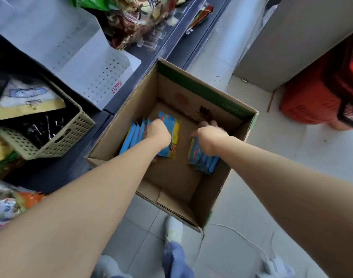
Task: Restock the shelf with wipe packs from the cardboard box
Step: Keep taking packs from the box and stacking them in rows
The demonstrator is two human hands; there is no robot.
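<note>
While picking from the cardboard box [191, 85], the left hand [157, 133] curls its fingers onto the left wipe packs [131, 135]. The right hand [209, 137] shows no clear grip. Next: lift the packs out.

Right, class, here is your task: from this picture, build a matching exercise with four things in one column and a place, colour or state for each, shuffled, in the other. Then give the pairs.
Column A
1 box
2 basket
3 crate
4 left hand

Column B
a red, at the far right
b beige with holes, on the shelf
c brown, open at the top, in the middle
d grips blue packs inside the box

Pairs: 1-c, 2-b, 3-a, 4-d
</note>
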